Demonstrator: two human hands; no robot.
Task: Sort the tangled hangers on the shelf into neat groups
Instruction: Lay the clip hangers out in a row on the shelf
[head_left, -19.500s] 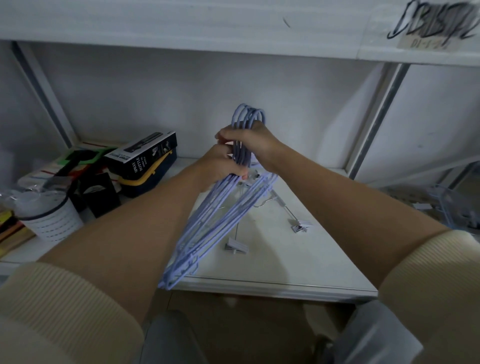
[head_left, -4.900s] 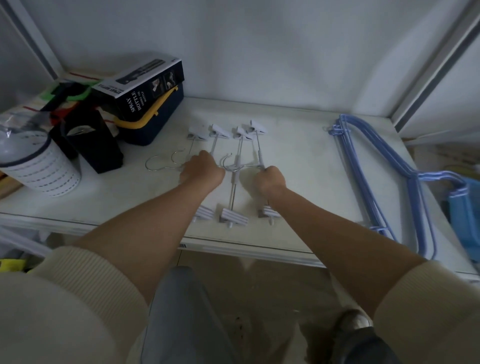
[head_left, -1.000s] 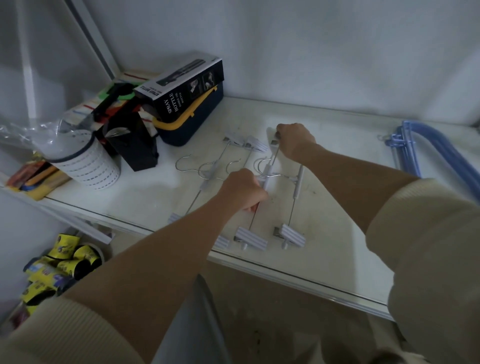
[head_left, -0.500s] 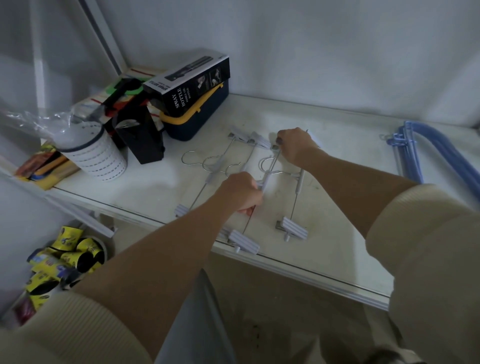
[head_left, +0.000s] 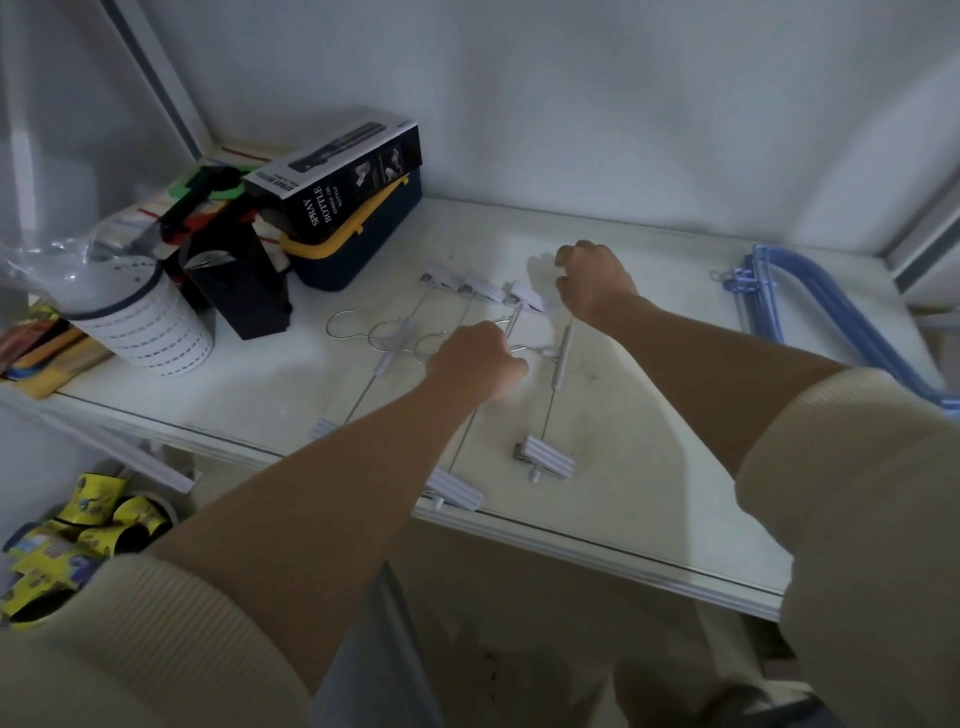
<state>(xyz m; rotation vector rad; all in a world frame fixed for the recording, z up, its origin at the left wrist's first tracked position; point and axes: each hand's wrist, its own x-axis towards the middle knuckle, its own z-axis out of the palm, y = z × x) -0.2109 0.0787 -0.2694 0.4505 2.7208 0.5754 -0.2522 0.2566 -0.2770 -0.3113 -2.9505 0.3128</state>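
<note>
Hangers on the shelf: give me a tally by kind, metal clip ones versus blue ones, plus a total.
metal clip hangers: 4, side by side at mid-shelf
blue hangers: 1 stacked bundle at the right end; single hangers overlap too much to count
Total: 4 countable hangers plus 1 blue bundle, in 2 groups

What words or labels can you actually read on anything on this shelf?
"SPRAY BOTTLE": white letters on the side of the black box resting on the blue case.
Smaller print beside it and on the box's white edge: too small to read.
Yellow packets below the shelf: print blurred.
</note>
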